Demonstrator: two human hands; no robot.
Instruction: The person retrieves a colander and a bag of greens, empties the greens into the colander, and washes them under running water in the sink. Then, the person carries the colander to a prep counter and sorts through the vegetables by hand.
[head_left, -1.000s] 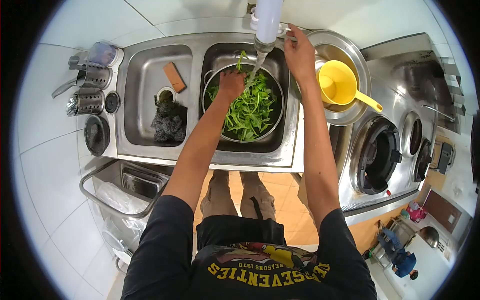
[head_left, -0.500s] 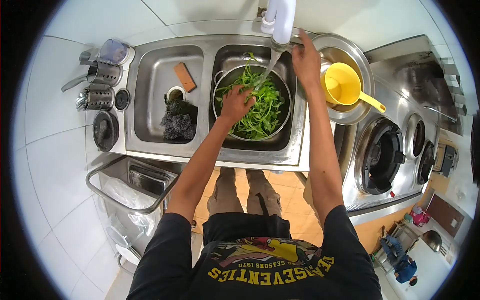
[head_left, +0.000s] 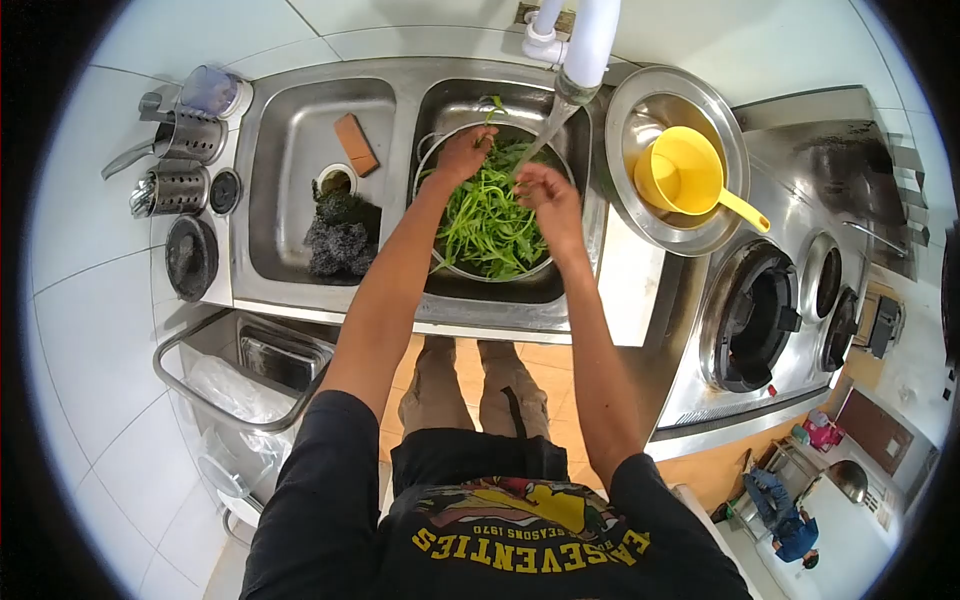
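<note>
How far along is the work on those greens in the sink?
Partway, it seems. Done: the leafy greens are in the round pan and the water is running. In hand: the left hand is at the pan's far side, the right hand over the greens. Left, probably: taking them out, since they lie loose under the stream.

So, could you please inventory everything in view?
Greens: one heap, green, in pot
Pot: one, silver, right basin
Sink: one, silver, centre
Tap: one, white, above pot
Block: one, brown, left basin
Mesh clump: one, grey, left basin
Dipper: one, yellow, in bowl
Bowl: one or more, silver, right of sink
Holders: two, silver, left of sink
Burners: three, black, right stove
Other person: one, blue top, background
Left hand: one, bare, at greens
Right hand: one, bare, above greens
</note>
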